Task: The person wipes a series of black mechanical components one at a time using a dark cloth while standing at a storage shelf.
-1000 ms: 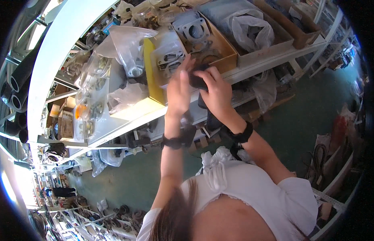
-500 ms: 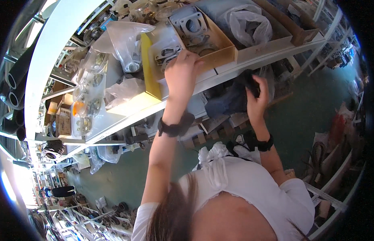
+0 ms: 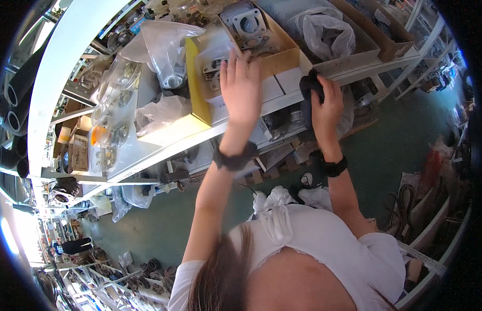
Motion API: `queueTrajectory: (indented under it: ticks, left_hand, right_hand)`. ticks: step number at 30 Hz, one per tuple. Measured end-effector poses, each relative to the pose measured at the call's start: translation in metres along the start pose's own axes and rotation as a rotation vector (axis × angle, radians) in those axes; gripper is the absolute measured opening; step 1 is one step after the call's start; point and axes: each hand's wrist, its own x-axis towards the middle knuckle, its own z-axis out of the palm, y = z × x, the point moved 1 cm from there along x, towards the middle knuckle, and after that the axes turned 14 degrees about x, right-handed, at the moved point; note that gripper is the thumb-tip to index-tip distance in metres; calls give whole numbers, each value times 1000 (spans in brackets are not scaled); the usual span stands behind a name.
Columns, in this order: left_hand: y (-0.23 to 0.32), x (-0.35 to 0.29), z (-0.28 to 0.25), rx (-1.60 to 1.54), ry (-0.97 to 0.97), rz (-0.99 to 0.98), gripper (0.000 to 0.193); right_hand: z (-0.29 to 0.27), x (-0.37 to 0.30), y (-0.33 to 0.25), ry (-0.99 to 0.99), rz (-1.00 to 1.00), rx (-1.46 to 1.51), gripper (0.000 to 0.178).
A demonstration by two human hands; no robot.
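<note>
My left hand [image 3: 242, 93] reaches over the shelf with its fingers stretched out, at the near left corner of an open cardboard box [image 3: 282, 63]. Flat metal gaskets [image 3: 250, 23] lie in that box. Beside the hand stands a yellow-sided box [image 3: 199, 98] with more gaskets [image 3: 214, 67] next to it. My right hand [image 3: 328, 106] grips a dark cloth [image 3: 307, 93] at the shelf's front edge, its fingers curled around it. The cloth hangs down past the edge.
A grey bin with a clear plastic bag [image 3: 329, 33] sits to the right on the white shelf [image 3: 163, 155]. Bagged parts [image 3: 171, 67] and clear jars [image 3: 116, 140] stand to the left. Lower shelves hold metal parts. A person [image 3: 72, 246] stands far off at the left.
The cardboard box has shifted back from the shelf edge, baring more white surface. My left hand has moved right and its fingers have straightened. My right hand has raised the cloth to the edge.
</note>
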Motion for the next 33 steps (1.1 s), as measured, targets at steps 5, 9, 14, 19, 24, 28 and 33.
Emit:
queueTrajectory:
  ticks: [5,9,14,19,24,28,33]
  left_hand:
    - [41,-78,-35,-629,-118,116,32]
    - [52,-101,-36,-730,-224,-117,45]
    - [55,-79,-23,-355,-322,-14,53]
    - [68,-42,-11,-356,-364,-12,51]
    - [63,-15,-5,-515,-356,182,46]
    - [66,-13,-1,-512,-439,208,46]
    - [60,-39,-20,-530,-304,229,39]
  right_hand:
    - [2,-16,-20,-203,-10,-8,39]
    - [23,-17,-39,-362,-61,111,37]
    - [35,4,-45,-245,-61,29,32]
    - [5,10,-28,-159,-65,-48,30]
    - [-27,-19,-15,-256,66,7,34]
    - [-37,-34,-2,-283,130,15,36]
    - [-33,-46,-5,-404,120,86,45]
